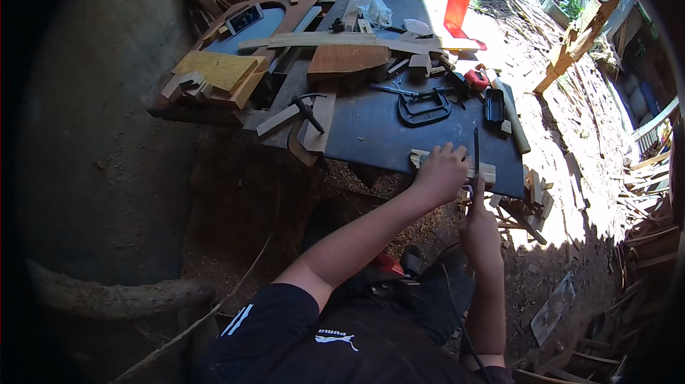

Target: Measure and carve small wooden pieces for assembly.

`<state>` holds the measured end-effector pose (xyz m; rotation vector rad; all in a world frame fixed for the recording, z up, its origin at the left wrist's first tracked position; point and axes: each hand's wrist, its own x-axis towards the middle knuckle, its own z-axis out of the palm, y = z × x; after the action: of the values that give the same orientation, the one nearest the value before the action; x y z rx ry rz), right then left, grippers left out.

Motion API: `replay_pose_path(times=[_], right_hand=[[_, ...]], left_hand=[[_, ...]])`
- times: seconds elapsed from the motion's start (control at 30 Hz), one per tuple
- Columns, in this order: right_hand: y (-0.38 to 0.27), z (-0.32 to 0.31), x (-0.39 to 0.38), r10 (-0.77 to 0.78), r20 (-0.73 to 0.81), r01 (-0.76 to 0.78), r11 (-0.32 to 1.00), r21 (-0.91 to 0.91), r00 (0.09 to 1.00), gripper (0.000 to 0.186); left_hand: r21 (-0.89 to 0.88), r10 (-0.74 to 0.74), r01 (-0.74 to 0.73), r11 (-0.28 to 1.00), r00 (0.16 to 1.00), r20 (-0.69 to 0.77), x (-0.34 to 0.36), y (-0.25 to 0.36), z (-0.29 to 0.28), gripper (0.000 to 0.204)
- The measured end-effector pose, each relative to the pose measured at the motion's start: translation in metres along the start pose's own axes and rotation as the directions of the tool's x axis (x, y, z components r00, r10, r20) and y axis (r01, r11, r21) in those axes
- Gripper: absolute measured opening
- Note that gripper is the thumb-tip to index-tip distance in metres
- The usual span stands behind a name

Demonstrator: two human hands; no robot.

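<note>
My left hand (444,171) is closed over a small pale wood block (487,173) at the table's near right edge, pressing it against the dark tabletop. Both ends of the block stick out beside the fingers. Just to the right, my right hand (479,225) grips a narrow, dark, straight tool (477,147) whose handle is hidden in the fist. The tool's long thin part points away from me, crossing over the block near its right end. Whether it is a file or a blade is too small to tell.
A black C-clamp (424,107), a red tape measure (477,78) and a black case (494,105) lie beyond my hands. A bar clamp (307,114) and wooden boards (349,60) are left. A red bottle (459,2) stands at the back; a wooden post (578,36) rises right.
</note>
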<state>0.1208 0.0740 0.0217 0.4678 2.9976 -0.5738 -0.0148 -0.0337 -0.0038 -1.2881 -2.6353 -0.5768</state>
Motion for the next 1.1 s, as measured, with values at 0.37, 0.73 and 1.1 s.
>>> replay_pose_path(times=[0.37,0.73,1.1], right_hand=[[0.012,0.003,0.005,0.005,0.019,-0.004,0.999,-0.044,1.000,0.090],[0.016,-0.020,-0.062,0.068,0.140,-0.072,0.997,0.026,0.988,0.101],[0.012,-0.008,-0.069,0.090,0.142,-0.089,0.996,-0.015,0.986,0.099]], left_hand=[[-0.079,0.052,-0.055,0.995,0.998,-0.039,0.006,0.008,-0.007,0.044],[-0.082,0.119,-0.121,0.989,0.992,-0.027,0.015,0.014,0.000,0.039],[-0.130,0.056,-0.060,0.990,0.998,-0.033,0.010,0.016,-0.006,0.036]])
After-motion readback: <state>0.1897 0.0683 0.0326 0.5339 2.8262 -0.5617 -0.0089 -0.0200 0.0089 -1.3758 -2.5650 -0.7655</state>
